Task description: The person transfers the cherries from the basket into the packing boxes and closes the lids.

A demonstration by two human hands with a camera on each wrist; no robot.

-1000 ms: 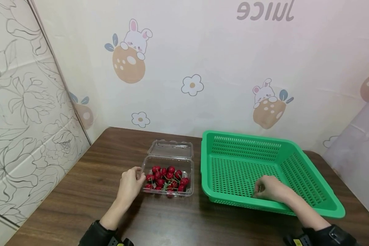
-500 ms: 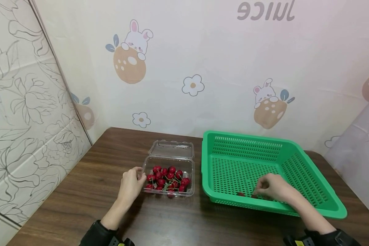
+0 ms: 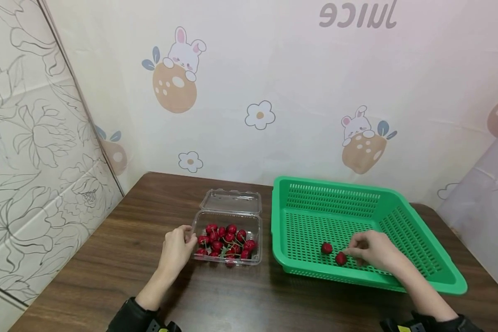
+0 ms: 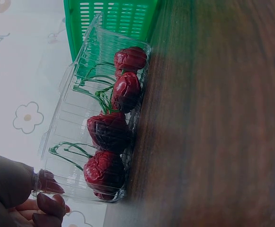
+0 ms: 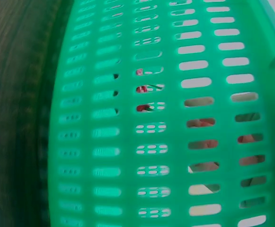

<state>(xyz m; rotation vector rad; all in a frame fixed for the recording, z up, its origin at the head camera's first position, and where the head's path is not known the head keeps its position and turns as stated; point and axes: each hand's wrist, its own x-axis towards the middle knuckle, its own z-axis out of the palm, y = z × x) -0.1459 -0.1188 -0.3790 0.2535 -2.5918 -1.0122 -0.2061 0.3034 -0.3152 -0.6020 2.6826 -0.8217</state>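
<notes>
My left hand (image 3: pixel 176 249) pinches the left edge of a clear plastic clamshell box (image 3: pixel 255 223) standing on the table with its lid folded back. Red cherries (image 3: pixel 216 245) with green stems lie inside; the left wrist view shows thumb and fingers at the box's rim (image 4: pixel 39 182). Inside the green plastic basket (image 3: pixel 431 244), two cherries rest on the floor, one farther left (image 3: pixel 326 248) and one nearer (image 3: pixel 341 258). My right hand (image 3: pixel 375 251) hovers just right of the nearer cherry, fingers loosely bent. The slotted basket wall (image 5: pixel 128 142) hides most of that hand in the right wrist view.
Both containers stand on a dark wooden table (image 3: pixel 232 299), the box left of the basket with a narrow gap between. Behind rises a wall covering with rabbit prints (image 3: pixel 174 87). A flower-patterned panel (image 3: pixel 37 152) borders the left side.
The right hand has drawn slightly up and back, and two cherries now show on the basket floor where it had hidden them. The left hand and box have stayed put.
</notes>
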